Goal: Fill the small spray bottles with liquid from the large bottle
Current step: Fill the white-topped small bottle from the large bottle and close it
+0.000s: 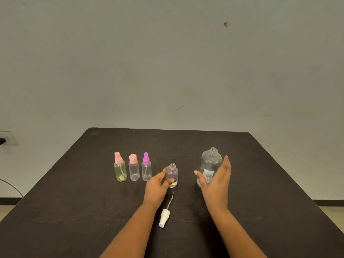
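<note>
My left hand (158, 185) grips a small uncapped clear bottle (172, 174) that stands on the dark table (260, 183) with a little liquid at its bottom. Its white spray head (164, 217), with a thin tube, lies on the table just in front of it. To the right stands the large clear bottle (210, 161), uncapped, with a white label. My right hand (216, 181) is spread in front of that large bottle with straight fingers, close to it or just touching it.
Three capped small bottles stand in a row at the left: a yellowish one with a pink sprayer (120, 169), a clear one with a pink cap (133, 169), a clear one with a purple sprayer (146, 168). A wall lies behind the table.
</note>
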`<state>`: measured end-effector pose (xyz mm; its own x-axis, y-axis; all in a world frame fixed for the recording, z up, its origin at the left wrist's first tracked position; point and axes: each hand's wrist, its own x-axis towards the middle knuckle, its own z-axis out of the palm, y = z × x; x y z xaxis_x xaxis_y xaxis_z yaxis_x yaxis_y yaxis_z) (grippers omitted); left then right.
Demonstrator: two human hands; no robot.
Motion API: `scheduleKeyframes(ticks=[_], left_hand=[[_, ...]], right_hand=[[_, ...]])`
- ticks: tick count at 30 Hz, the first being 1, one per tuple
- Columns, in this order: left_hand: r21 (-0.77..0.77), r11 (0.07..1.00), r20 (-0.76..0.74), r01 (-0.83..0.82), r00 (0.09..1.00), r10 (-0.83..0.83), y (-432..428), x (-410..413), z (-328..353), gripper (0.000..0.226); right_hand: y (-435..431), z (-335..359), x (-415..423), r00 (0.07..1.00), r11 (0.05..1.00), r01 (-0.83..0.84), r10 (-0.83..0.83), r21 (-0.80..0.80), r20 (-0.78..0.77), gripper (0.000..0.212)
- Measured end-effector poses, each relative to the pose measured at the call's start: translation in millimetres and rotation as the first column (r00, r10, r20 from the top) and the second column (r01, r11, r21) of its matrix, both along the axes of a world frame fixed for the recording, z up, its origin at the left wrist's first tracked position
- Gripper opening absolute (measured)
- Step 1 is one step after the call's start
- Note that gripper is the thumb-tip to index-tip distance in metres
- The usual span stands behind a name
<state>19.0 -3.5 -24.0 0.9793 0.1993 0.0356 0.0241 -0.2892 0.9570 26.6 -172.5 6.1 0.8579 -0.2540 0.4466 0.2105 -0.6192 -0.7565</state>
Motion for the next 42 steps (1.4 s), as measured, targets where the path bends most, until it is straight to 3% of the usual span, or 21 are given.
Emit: scheduleKeyframes(ticks=[4, 7, 10, 12, 15, 20, 29, 33, 36, 42], left_hand=[[-0.005, 1.000, 0.003, 0.000, 1.000, 0.000, 1, 1, -2, 0.050], [-0.027, 1.000, 0.003, 0.005, 1.000, -0.005, 2, 2, -3, 0.049], [-0.047, 0.999, -0.012, 0.006, 1.000, -0.007, 2, 1, -4, 0.049], [-0.041, 0.999, -0.011, 0.005, 1.000, -0.005, 2, 2, -3, 0.050], [0.007, 1.000, -0.013, -0.006, 1.000, 0.006, 1, 3, -1, 0.051], [0.050, 0.999, 0.000, -0.013, 1.000, 0.013, 2, 4, -3, 0.050], [0.033, 0.999, 0.009, -0.009, 1.000, 0.008, 2, 2, -1, 0.051], [0.002, 1.000, 0.003, 0.004, 1.000, -0.004, 2, 1, 2, 0.052], [-0.056, 0.998, -0.007, -0.004, 1.000, 0.004, 4, 1, 1, 0.053], [-0.190, 0.982, -0.004, -0.004, 1.000, 0.004, 6, 0, -2, 0.047]], right_hand=[[19, 1, -19, 0.975, 0.974, -0.003, 0.053, -0.226, 0.216, 0.092], [29, -9, -30, 0.913, 0.933, -0.219, 0.299, -0.286, 0.277, 0.064], [32, -23, -37, 0.787, 0.774, -0.535, 0.602, -0.338, 0.135, 0.035], [32, -31, -38, 0.696, 0.644, -0.668, 0.718, -0.373, -0.009, 0.026], [32, -35, -38, 0.603, 0.519, -0.768, 0.783, -0.376, -0.150, 0.029], [26, -21, -33, 0.509, 0.402, -0.834, 0.826, -0.377, -0.244, 0.049], [29, -19, -33, 0.455, 0.234, -0.822, 0.818, -0.519, -0.352, 0.043], [30, -22, -32, 0.459, 0.228, -0.819, 0.811, -0.526, -0.363, 0.042], [26, -16, -27, 0.473, 0.284, -0.834, 0.810, -0.474, -0.347, 0.036], [20, 21, -11, 0.639, 0.632, -0.764, 0.769, -0.128, -0.014, 0.037]])
